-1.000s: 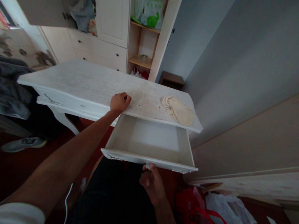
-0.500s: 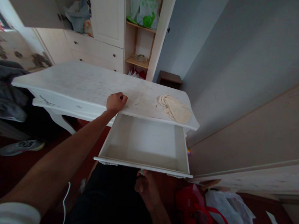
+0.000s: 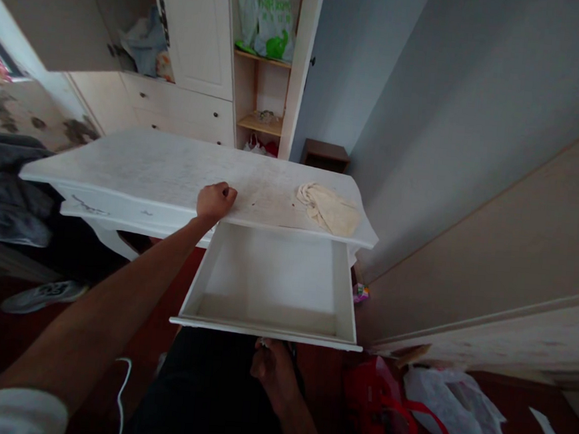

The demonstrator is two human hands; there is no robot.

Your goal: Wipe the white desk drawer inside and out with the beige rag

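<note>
A white desk (image 3: 158,156) with a dirt-smudged top stands before me. Its drawer (image 3: 275,269) is pulled far out towards my legs, and its inside is bare. My left hand (image 3: 215,200) rests as a fist on the desk's front edge, above the drawer's left corner; nothing shows in it. Below the drawer front, my right hand (image 3: 272,369) has its fingers closed on a small drawer knob (image 3: 262,342), which is mostly hidden. A crumpled cream cloth (image 3: 333,210) lies on the right part of the desk top.
Behind the desk is a white wardrobe (image 3: 193,35) with a plastic bag (image 3: 275,22) on a shelf. A red bag (image 3: 372,404) and a white plastic bag (image 3: 459,411) lie on the floor at right. Grey clothing (image 3: 6,188) and a shoe (image 3: 45,297) are at left.
The drawer has come out slightly further towards me, with my right hand at its knob. My left fist stays on the desk edge. The view has shifted a little.
</note>
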